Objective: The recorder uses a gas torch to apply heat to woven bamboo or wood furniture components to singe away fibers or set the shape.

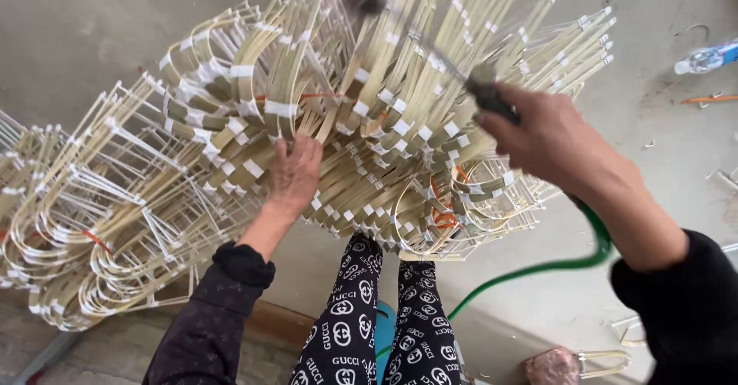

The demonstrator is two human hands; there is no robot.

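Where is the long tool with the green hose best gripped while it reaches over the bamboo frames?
At the dark handle, from the right and behind: the right hand wraps it there, where the green hose feeds in, leaving the thin wand free.

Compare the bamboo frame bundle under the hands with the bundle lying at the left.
The pale bamboo-strip frame bundle in the middle is propped up; the left hand presses flat on it, and the right hand holds a dark-handled tool over it. The left bamboo frame bundle lies untouched. The middle one looks denser. Both have curved strips bound with white tape.
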